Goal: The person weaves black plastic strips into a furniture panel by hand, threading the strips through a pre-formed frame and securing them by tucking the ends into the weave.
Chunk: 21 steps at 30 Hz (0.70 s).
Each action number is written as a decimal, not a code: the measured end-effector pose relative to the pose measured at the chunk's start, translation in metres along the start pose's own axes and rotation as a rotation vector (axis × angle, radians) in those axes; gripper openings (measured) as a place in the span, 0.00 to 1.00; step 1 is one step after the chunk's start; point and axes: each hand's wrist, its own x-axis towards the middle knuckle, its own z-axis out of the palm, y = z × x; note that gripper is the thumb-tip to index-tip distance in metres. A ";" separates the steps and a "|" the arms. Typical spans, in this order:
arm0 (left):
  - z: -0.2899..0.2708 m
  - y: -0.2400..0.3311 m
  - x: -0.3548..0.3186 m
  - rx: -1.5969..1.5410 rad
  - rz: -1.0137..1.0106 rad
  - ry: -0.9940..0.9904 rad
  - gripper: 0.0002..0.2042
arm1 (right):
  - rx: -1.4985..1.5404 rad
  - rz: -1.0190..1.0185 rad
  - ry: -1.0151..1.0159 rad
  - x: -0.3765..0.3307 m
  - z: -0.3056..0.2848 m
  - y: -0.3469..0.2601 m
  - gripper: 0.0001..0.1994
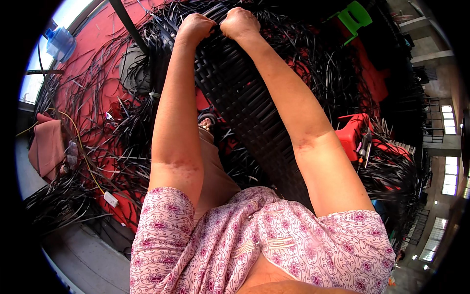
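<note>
Loose black strips [320,73] suggest a weaving workshop.

My left hand [197,27] and right hand [241,23] curl my fingertips out of sight at the woven panel's [237,85] far edge; its near edge disappears behind my patterned shirt [230,220].

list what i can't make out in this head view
All in the head view:
Left hand and right hand: fingertips mostly hidden by the curled hands themselves, so what they grip is unclear.
Woven panel: lower end hidden by the patterned top.
Red plastic piece: partly behind the right arm, full shape unclear.
White block: surface details too small.
</note>
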 end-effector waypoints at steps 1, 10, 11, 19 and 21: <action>0.000 0.005 -0.002 -0.059 -0.022 -0.003 0.09 | -0.003 -0.004 0.041 -0.001 0.004 0.001 0.16; -0.003 0.012 -0.005 -0.361 -0.164 -0.016 0.09 | 0.005 -0.039 0.177 -0.008 0.014 -0.001 0.14; -0.002 0.012 -0.005 -0.325 -0.164 0.008 0.09 | 0.007 -0.035 0.179 -0.008 0.015 -0.001 0.14; 0.001 0.018 -0.011 -0.127 -0.098 0.223 0.12 | 0.131 -0.120 0.210 -0.008 0.018 0.011 0.13; -0.001 0.016 -0.009 -0.131 -0.064 0.345 0.10 | 0.202 -0.213 0.258 -0.009 0.018 0.013 0.12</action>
